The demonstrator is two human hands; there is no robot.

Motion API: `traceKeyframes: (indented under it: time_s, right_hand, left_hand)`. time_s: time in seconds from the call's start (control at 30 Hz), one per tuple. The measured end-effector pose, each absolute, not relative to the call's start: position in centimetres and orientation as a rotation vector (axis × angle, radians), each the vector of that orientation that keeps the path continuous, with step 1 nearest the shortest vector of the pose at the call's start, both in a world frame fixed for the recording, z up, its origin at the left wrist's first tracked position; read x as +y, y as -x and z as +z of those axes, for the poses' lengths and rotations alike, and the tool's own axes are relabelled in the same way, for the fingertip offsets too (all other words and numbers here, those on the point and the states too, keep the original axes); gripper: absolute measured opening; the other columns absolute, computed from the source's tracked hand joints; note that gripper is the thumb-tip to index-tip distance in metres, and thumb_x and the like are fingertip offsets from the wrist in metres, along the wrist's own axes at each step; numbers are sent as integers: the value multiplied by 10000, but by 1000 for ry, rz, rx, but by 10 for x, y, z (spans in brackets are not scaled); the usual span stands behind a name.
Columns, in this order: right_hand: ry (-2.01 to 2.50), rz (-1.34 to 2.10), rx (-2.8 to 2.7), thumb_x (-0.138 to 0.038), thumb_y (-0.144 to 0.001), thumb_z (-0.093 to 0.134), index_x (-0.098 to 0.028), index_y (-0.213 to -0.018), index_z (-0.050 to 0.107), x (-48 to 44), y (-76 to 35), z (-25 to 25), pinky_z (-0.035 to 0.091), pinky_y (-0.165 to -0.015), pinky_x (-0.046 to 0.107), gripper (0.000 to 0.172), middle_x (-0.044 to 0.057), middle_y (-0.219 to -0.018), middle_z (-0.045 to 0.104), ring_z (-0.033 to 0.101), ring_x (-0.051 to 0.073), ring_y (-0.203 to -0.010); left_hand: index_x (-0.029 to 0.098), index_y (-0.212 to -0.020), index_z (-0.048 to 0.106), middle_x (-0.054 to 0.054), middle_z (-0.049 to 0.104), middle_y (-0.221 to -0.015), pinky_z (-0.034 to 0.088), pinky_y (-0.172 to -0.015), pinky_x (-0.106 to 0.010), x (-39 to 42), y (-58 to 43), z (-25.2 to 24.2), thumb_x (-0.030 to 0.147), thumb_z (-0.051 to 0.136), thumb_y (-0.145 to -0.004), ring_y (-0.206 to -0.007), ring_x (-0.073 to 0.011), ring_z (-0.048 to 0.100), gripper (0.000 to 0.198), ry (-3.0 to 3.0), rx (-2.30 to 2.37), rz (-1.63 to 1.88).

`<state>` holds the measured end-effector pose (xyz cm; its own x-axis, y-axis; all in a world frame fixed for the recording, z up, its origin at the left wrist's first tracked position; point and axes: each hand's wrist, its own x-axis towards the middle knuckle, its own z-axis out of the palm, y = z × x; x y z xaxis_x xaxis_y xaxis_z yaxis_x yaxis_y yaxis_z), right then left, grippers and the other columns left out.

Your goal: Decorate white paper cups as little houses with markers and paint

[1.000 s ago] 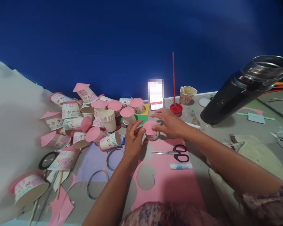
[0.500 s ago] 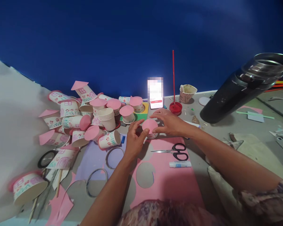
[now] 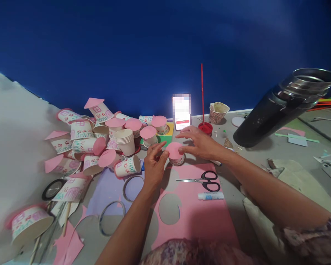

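Between my hands a small paper cup (image 3: 177,161) with drawn flowers stands upside down, a pink paper disc (image 3: 174,150) lying on top like a roof. My left hand (image 3: 155,163) is beside it on the left, fingers spread, thumb close to the disc's edge. From the right, the thumb of my right hand (image 3: 197,144) reaches the disc's edge; its other fingers stretch out above and behind the cup. Neither hand is closed around the cup. In front of it, black-handled scissors (image 3: 206,180) and a glue tube (image 3: 210,196) lie on pink paper (image 3: 193,224) with round cut-outs.
Decorated cups with pink roofs (image 3: 84,129) crowd the left, beside stacked plain cups (image 3: 124,141). Tape rings (image 3: 111,203) lie nearer me. A lit phone (image 3: 182,112) leans at the wall, next to a red dish (image 3: 205,129) holding a red stick. A dark flask (image 3: 276,110) stands right.
My left hand has drawn slightly left from the disc, and its fingers have spread. My right hand stays at the disc's right edge. The whole view has shifted a little.
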<state>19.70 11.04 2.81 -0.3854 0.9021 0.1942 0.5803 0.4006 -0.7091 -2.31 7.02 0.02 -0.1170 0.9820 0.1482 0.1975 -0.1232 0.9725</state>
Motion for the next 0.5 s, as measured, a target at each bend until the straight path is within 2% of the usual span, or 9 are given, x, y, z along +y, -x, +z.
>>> traceKeyframes:
  time_s: [0.07, 0.2, 0.3, 0.4, 0.5]
  right_hand:
    - [1304, 716, -2041, -361, -900, 792, -260, -1258, 767, 112, -196, 26, 535, -1061, 507, 373, 126, -1353, 670, 646, 320, -1245]
    - [1390, 772, -2003, -359, -938, 749, -174, -1246, 765, 114, -192, 18, 548, -985, 459, 360, 160, -1255, 716, 676, 294, -1130]
    - [1426, 858, -1966, -330, -934, 750, -149, -1242, 767, 115, -190, 19, 548, -904, 392, 357, 159, -1237, 725, 688, 251, -1038]
    - [1465, 931, -1835, -308, -943, 727, -156, -1246, 767, 116, -186, 24, 532, -837, 338, 342, 123, -1180, 751, 685, 208, -946]
    - [1463, 989, -1736, -273, -947, 705, -136, -1203, 776, 118, -181, 28, 517, -801, 311, 299, 96, -1080, 780, 673, 183, -877]
  left_hand:
    - [258, -1114, 810, -63, 713, -1062, 518, -639, -267, 71, 19, 2, 422, 810, -817, -828, -167, 635, 339, -1217, 1385, 1289]
    - [186, -947, 763, 0, 661, -787, 419, -517, -226, 73, 10, 3, 490, 869, -724, -607, -105, 518, 391, -964, 1327, 1249]
    - [182, -883, 731, 38, 608, -694, 376, -492, -217, 75, 8, 5, 507, 895, -679, -536, -79, 450, 418, -937, 1304, 1251]
    - [189, -817, 688, 70, 525, -607, 336, -476, -216, 78, 7, 5, 549, 869, -706, -492, -69, 390, 418, -916, 1277, 1247]
    - [189, -746, 655, 79, 477, -566, 325, -488, -213, 83, 5, 4, 538, 871, -709, -504, -72, 396, 411, -915, 1282, 1268]
